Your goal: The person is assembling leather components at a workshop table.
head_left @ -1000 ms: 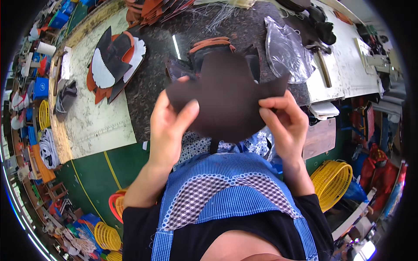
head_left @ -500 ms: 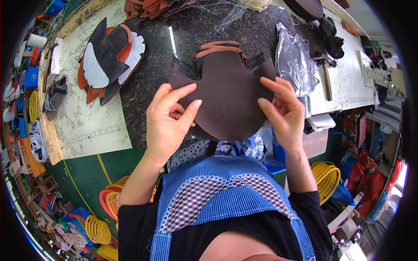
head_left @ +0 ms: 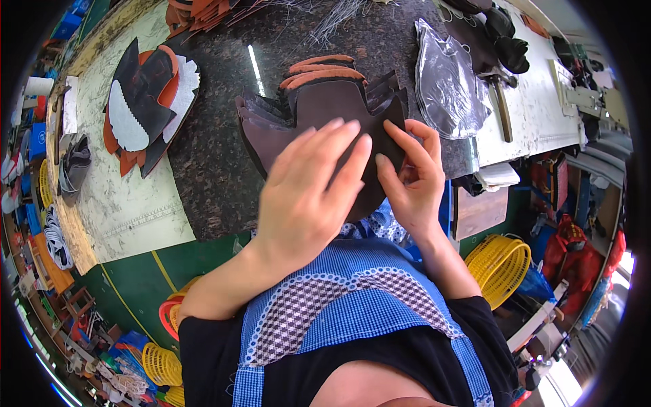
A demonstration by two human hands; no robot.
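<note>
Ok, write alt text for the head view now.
A person's left hand is spread over a dark brown sheet while the right hand touches its right side. Layered pieces show just beyond it on a dark speckled worktop; a hammer lies farther right.

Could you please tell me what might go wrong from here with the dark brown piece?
The dark brown piece could slip out of line, since the orange layers showing past its top edge look unevenly stacked. The right hand is at its right side, where the edge might crease. The left hand covers much of its middle, perhaps hiding a misalignment.
</note>
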